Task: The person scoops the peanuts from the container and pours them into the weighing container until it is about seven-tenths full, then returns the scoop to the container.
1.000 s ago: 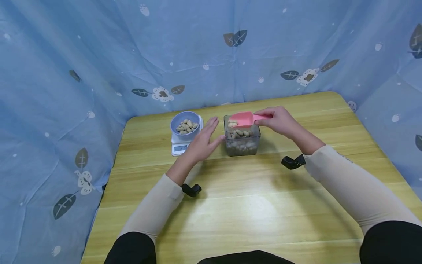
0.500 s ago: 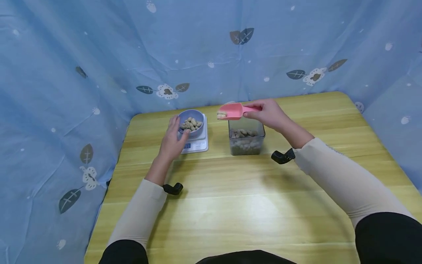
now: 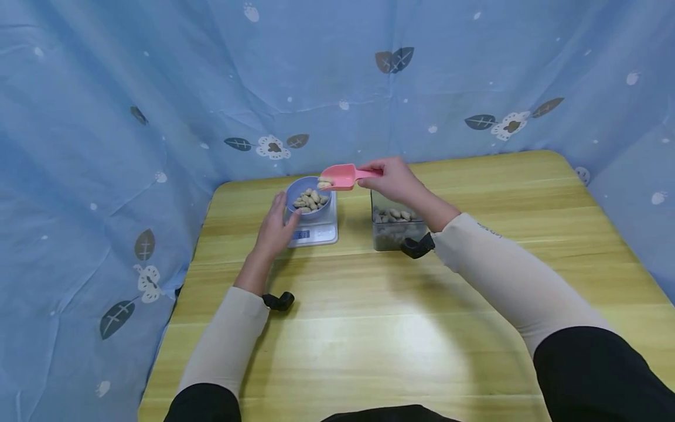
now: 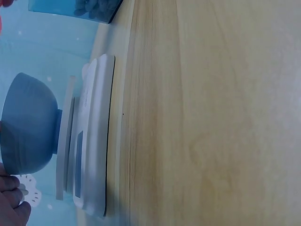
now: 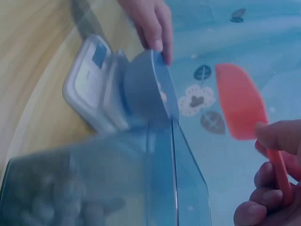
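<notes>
My right hand [image 3: 391,177] grips the handle of a pink scoop [image 3: 340,176] with a few peanuts [image 3: 324,183] at its front end. The scoop is held over the right rim of a blue-purple bowl [image 4: 30,122]. More unshelled peanuts [image 3: 311,200] lie inside this bowl, which stands on a white kitchen scale [image 3: 328,232] with a small display. At the bowl's left side, my left hand [image 3: 272,227] holds it by the rim, thumb toward the front and fingers along the outside. In the right wrist view, thumb and fingers [image 5: 153,30] meet the rim.
Right of the scale stands a clear square box [image 3: 387,237] partly filled with peanuts, below my right forearm. The wooden table [image 3: 358,346] stretches toward me. A patterned blue curtain [image 3: 337,70] hangs close behind the table's back edge.
My right hand has carried the loaded scoop left from above the box to the bowl's rim. My left hand has moved left, from between box and scale to the bowl's left side.
</notes>
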### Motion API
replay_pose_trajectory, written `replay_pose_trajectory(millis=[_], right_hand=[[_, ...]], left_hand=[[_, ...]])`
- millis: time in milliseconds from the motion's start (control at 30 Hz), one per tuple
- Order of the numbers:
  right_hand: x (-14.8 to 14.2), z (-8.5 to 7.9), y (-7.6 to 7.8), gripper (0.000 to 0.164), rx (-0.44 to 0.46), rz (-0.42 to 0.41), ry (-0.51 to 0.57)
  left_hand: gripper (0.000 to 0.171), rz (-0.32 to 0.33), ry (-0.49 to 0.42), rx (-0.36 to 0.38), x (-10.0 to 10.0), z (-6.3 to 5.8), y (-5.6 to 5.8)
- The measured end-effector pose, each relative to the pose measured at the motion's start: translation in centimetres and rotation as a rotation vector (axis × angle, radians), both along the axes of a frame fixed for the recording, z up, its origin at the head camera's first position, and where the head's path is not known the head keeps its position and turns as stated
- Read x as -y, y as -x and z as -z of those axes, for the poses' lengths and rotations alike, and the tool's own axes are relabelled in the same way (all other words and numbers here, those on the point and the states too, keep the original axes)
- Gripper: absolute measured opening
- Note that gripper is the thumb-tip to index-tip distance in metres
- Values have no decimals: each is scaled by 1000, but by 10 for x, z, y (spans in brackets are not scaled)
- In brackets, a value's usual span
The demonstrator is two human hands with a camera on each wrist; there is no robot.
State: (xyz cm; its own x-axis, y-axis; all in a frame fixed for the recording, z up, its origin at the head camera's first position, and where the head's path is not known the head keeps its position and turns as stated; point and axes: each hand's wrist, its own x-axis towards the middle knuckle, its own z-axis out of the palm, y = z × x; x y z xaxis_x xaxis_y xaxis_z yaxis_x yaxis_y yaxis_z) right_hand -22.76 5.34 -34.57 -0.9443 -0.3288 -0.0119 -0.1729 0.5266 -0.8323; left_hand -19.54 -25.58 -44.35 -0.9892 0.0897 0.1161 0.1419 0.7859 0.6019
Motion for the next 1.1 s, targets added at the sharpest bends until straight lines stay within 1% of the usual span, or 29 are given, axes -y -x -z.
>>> replay_pose_trajectory(millis=[67, 133, 233, 333, 400, 467, 533, 600, 633, 700, 767, 833, 967, 1100], right_hand=[[12, 0, 2, 34, 1, -20, -31], [23, 1, 3, 33, -21, -45, -86], [37, 3, 2, 34, -93, -100, -182], [48, 5, -1, 34, -261, -171, -324], [54, 6, -5, 31, -400, -213, -403], [58, 6, -8, 27, -543, -237, -471], [60, 6, -10, 25, -636, -246, -498], [61, 4, -12, 25, -688, -243, -515], [60, 4, -12, 24, -695, -237, -522], [57, 3, -13, 24, -672, -221, -528], [53, 0, -13, 26, -618, -206, -530], [46, -3, -13, 28, -542, -187, -506], [26, -12, -16, 34, -365, -139, -404], [-4, -18, -19, 38, -241, -85, -278]], left_hand=[[73, -3, -9, 0, 0, 0, 0], [73, -3, -11, 8, 0, 0, 0], [74, -5, -13, 18, -2, 0, 0], [74, -5, -5, 25, -4, -1, -1], [74, -4, 4, 27, -4, -2, -1], [74, -3, 12, 24, -4, -2, -2], [74, -6, 15, 19, -3, -3, -2], [74, -10, 10, 15, -1, -4, -3], [74, -11, 7, 14, -2, -4, -3], [74, -13, 3, 14, -2, -3, -3], [74, -9, 2, 17, -3, -2, -3], [75, -11, 2, 23, -4, -2, -3], [75, -17, 0, 40, -5, -3, -4], [75, -18, 0, 39, -3, -6, -4]])
